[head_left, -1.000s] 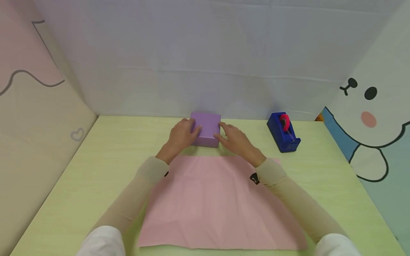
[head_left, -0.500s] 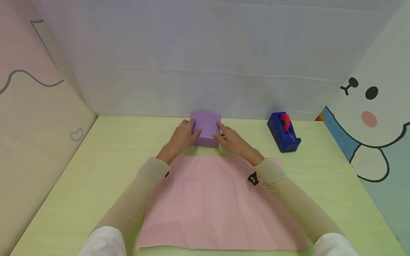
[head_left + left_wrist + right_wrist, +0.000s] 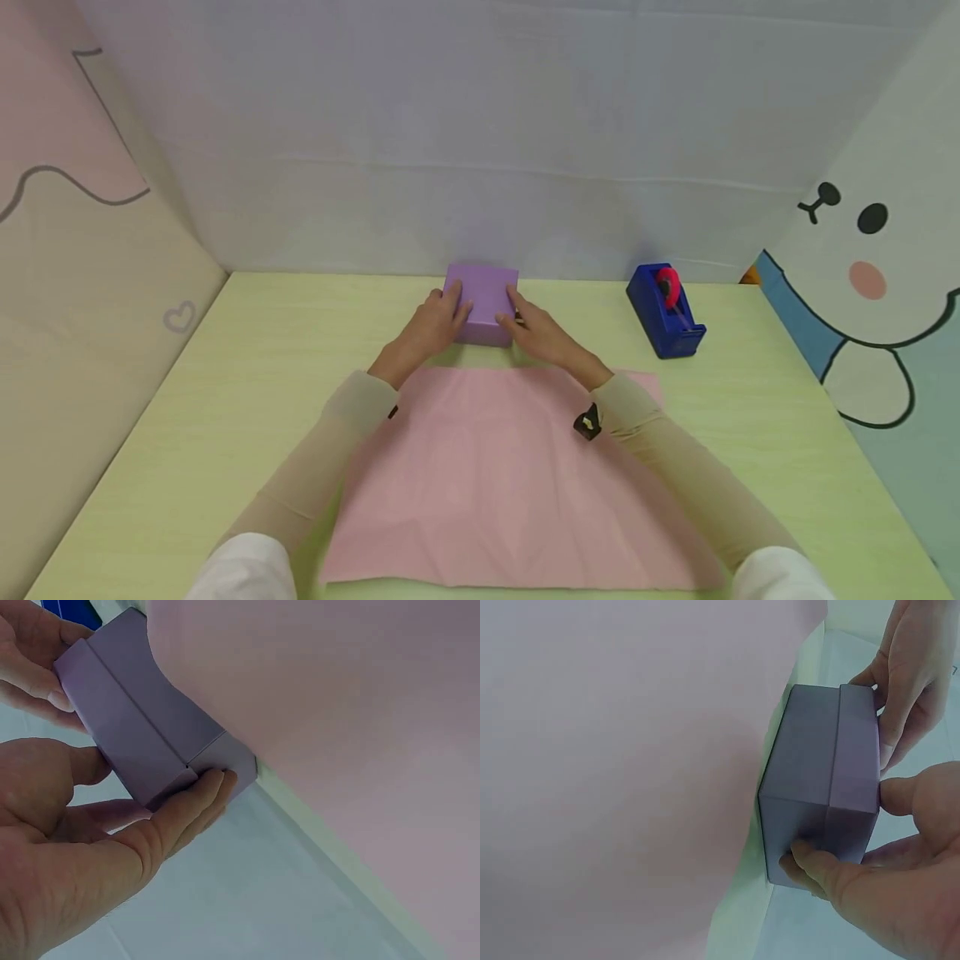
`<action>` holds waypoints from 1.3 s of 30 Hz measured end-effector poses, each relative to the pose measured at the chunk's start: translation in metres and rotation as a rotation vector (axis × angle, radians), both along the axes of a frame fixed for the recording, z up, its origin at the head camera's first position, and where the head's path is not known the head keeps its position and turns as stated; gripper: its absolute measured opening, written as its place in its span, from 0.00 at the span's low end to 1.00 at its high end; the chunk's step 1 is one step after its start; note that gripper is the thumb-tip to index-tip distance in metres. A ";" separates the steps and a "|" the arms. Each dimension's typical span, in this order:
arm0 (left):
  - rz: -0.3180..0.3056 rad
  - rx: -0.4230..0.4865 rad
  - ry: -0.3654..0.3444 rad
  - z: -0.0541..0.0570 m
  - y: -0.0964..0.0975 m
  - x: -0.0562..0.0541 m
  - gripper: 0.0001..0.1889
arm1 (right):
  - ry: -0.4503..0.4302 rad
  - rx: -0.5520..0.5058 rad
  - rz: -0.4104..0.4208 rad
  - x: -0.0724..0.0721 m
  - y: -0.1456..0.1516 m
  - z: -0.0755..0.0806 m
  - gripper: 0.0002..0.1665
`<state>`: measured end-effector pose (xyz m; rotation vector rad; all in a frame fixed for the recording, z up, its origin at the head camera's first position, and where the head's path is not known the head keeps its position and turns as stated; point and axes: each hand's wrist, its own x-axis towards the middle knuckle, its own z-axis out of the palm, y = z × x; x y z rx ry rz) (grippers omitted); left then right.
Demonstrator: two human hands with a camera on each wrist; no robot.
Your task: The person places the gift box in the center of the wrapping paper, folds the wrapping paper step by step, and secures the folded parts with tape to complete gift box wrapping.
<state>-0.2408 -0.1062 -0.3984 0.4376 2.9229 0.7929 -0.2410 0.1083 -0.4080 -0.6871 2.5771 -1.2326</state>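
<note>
A small purple lidded box point(image 3: 483, 287) sits near the back edge of the table, touched from both sides. My left hand point(image 3: 433, 323) holds its left side, thumb at the top edge and fingers along the end. On the opposite side, my right hand point(image 3: 542, 333) grips it the same way. The left wrist view shows the lid seam of the box point(image 3: 124, 712) and the left fingers point(image 3: 199, 796) flat against its end. In the right wrist view, the right fingertips point(image 3: 810, 862) press the box's near end. Just in front lies a sheet of pink paper point(image 3: 510, 483).
To the right stands a blue tape dispenser point(image 3: 667, 321) with a pink-red tape roll point(image 3: 667, 286). A pale wall sheet point(image 3: 480, 192) rises right behind the box. Printed side panels flank the light wooden table point(image 3: 225, 400).
My right hand has shifted slightly left, and its fingers have come in onto the box's side. The left fingers have moved a little further over the box, which looks unmoved.
</note>
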 end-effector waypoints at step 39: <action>-0.022 0.100 0.286 0.009 0.018 0.030 0.27 | 0.181 -0.005 0.009 0.021 0.014 0.011 0.40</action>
